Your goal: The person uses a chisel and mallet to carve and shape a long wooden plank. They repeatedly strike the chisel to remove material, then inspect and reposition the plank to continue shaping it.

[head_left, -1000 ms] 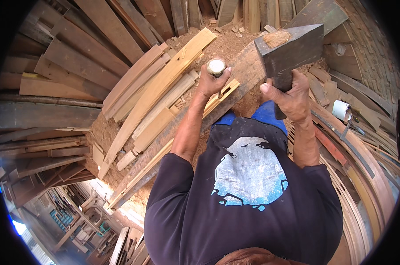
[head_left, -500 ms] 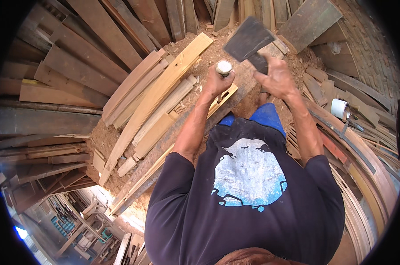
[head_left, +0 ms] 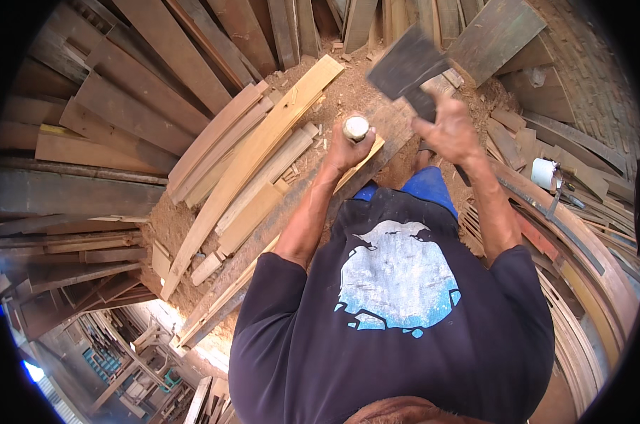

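Observation:
My left hand [head_left: 347, 152] is wrapped round an upright chisel [head_left: 356, 128]. Only the round, pale end of its handle shows; the blade is hidden below my fist. My right hand [head_left: 450, 131] grips the handle of a dark, square-headed wooden mallet [head_left: 408, 63]. The mallet head is slightly blurred, raised ahead and to the right of the chisel, apart from it. Under my left hand lies a narrow light wooden piece [head_left: 366, 161], along a long dark beam [head_left: 263, 247] that runs diagonally in front of me.
Curved light planks [head_left: 253, 148] and shorter offcuts lie left of the beam, amid sawdust and chips. Many boards [head_left: 132, 106] lean around the far and left sides. On the right are a white cup-like container [head_left: 544, 173], a clamp-like metal bar [head_left: 556, 201] and stacked curved timber [head_left: 588, 261].
The mallet head has shifted a little to the right, and more of its handle now shows below my right hand. My left hand still holds the chisel in nearly the same place.

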A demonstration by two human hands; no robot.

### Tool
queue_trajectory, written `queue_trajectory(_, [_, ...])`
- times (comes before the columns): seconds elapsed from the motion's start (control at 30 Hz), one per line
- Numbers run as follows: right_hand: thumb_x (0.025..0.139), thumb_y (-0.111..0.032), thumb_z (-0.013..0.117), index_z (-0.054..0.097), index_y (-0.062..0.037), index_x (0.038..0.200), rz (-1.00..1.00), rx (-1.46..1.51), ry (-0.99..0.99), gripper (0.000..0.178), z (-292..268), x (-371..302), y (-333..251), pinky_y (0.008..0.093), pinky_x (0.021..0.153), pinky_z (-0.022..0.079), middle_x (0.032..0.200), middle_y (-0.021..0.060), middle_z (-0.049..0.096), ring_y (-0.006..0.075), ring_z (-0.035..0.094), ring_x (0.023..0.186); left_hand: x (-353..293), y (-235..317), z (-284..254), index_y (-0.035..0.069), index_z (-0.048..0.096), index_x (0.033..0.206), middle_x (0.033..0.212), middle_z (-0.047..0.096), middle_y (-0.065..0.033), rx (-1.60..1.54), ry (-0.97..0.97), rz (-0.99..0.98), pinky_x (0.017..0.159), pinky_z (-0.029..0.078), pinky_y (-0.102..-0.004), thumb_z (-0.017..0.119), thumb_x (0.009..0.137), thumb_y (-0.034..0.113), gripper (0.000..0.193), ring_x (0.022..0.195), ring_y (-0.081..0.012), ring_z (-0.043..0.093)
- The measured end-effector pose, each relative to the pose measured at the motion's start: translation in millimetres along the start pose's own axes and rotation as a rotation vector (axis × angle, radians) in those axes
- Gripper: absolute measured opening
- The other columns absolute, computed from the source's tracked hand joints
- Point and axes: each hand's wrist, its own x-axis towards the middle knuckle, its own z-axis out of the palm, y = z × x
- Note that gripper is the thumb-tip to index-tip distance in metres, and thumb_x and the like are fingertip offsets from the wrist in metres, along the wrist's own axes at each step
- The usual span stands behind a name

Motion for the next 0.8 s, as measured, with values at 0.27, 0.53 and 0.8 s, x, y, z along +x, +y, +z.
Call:
queue_trajectory(0.27, [0.086, -0.018, 0.072, 0.068, -0.0011, 0.109, -0.25, 0.191, 0.281, 0.029, 11.7, -2.9, -24.3, 0.041, 0.074, 0.056, 0.088, 0.0145, 0.073, 0.0296, 0.071, 0.08, -6.1, -10.7, 7.5, 0.005, 0.062, 0.086, 0.072, 0.061, 0.0013, -0.056, 0.018, -0.002, 0.06, 0.048, -0.0292, 0.071, 0.09, 0.014, 0.013, 0.068, -0.0076, 0.054])
queue_trajectory(0.53, [0.085, -0.021, 0.078, 0.068, 0.0011, 0.108, -0.154, 0.127, 0.169, 0.033, -20.6, -10.5, -43.4, 0.0337, 0.07, 0.055, 0.088, 0.0104, 0.072, 0.0207, 0.069, 0.081, -17.8, -7.7, 6.4, 0.002, 0.06, 0.087, 0.07, 0.061, -0.0028, 0.017, 0.102, 0.041, 0.057, 0.046, -0.0309, 0.072, 0.088, 0.011, 0.015, 0.064, -0.0099, 0.054])
queue_trajectory(0.8, [0.087, -0.017, 0.074, 0.069, -0.0013, 0.108, -0.549, -0.077, 0.405, 0.026, 10.2, -11.7, -31.7, 0.0366, 0.07, 0.056, 0.079, 0.0119, 0.071, 0.0245, 0.07, 0.075, -16.7, -19.6, 10.1, 0.003, 0.062, 0.089, 0.07, 0.062, -0.0021, -0.013, 0.063, 0.018, 0.058, 0.047, -0.0304, 0.073, 0.088, 0.013, 0.015, 0.064, -0.01, 0.055])
